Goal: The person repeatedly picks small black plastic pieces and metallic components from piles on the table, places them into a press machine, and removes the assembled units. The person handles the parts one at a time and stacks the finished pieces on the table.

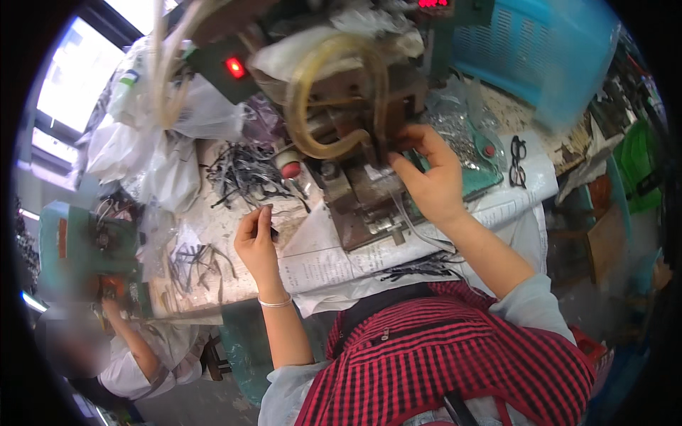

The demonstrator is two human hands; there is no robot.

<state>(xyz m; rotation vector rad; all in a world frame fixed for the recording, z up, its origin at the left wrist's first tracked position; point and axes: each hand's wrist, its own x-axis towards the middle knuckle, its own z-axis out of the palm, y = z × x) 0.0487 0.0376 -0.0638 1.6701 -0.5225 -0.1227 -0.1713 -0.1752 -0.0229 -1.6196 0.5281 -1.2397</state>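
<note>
My left hand (257,240) hovers over the paper-covered bench with its fingers pinched on a thin dark plastic strip (272,226). A silver bracelet circles that wrist. My right hand (426,174) reaches up against the brown metal press machine (355,135) at the centre, fingers closed on a small part at the machine's jaw; the part itself is mostly hidden. A pile of dark curved strips (245,174) lies just beyond my left hand, and a smaller bundle (419,268) rests near my red checked apron.
Yellowish hoses (312,92) loop over the machine beside a red lamp (235,67). White plastic bags (156,135) crowd the left, a blue crate (533,50) the upper right, black spectacle frames (518,162) on the bench. Another person (128,348) works at a green machine (78,241) lower left.
</note>
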